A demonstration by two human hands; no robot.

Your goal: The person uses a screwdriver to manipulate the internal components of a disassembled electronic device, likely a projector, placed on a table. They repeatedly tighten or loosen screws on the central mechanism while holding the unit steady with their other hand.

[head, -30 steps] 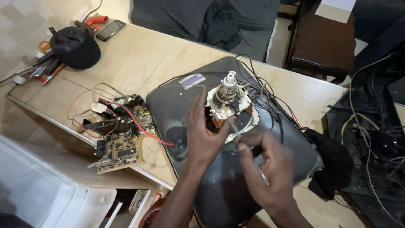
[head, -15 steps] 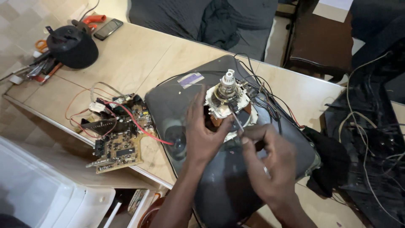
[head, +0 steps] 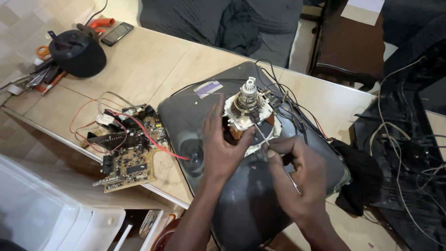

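A dark grey picture tube [head: 241, 204] lies face down on the wooden table [head: 153, 65], its neck and white-and-copper coil yoke [head: 246, 111] pointing up. My left hand [head: 222, 148] rests flat on the tube with fingers against the yoke's left side. My right hand [head: 297, 174] grips a thin metal tool [head: 261, 135] whose tip reaches the yoke's lower right side. Black and red wires [head: 290, 107] trail from the yoke to the right.
A circuit board [head: 125, 148] with red wires lies at the table's near edge, left of the tube. A black round bag [head: 76, 53], a phone [head: 117, 33] and hand tools [head: 42, 76] lie far left. A black casing with loose wires [head: 404, 153] fills the right.
My right hand has lifted slightly and brought the thin tool's tip closer in to the yoke. My left hand stays on the tube by the yoke.
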